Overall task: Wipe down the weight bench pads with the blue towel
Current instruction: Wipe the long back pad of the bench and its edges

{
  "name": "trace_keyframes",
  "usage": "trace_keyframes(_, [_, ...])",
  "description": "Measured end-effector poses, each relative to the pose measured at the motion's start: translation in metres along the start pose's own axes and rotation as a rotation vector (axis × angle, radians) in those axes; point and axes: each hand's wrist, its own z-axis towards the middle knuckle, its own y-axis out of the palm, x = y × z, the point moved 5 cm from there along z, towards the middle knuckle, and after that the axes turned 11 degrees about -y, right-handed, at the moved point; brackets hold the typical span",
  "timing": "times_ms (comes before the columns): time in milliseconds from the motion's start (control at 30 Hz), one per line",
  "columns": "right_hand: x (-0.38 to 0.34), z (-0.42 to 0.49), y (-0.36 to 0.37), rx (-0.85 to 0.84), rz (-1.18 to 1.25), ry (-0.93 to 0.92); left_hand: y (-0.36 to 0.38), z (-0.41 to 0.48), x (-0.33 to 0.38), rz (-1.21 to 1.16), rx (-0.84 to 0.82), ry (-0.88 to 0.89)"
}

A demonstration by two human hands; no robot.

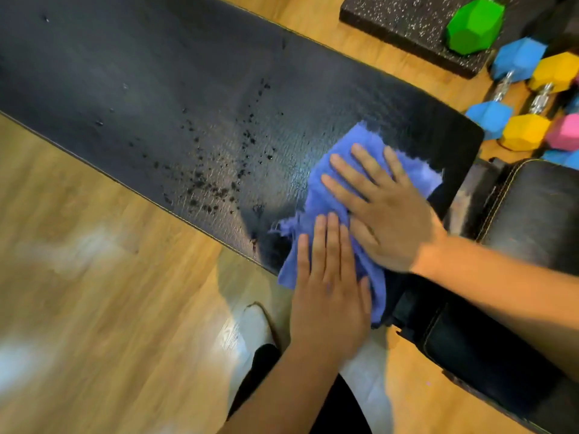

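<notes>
Both hands are flat on the blue towel [360,195] at the near end of the long bench pad [156,89], left hand [329,292] and right hand [385,208] with fingers spread open, pressing rather than gripping. I'd keep even pressure and sweep toward those dark droplets [219,170]. The second pad [517,208] is cut off at the edge, and the blur hides any fine dirt.

No legible text or labels

Open bench pad [156,89] leftward; dumbbells [526,98] crowding the right.
</notes>
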Motion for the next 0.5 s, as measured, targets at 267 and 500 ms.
trace_keyframes(267, [-0.051,-0.063,0.015,-0.037,0.097,-0.284,0.017,-0.074,-0.023,0.109,-0.058,0.128])
trace_keyframes(500, [0.124,-0.046,-0.008,0.008,0.086,0.053,-0.002,0.078,0.06,0.073,0.02,0.287])
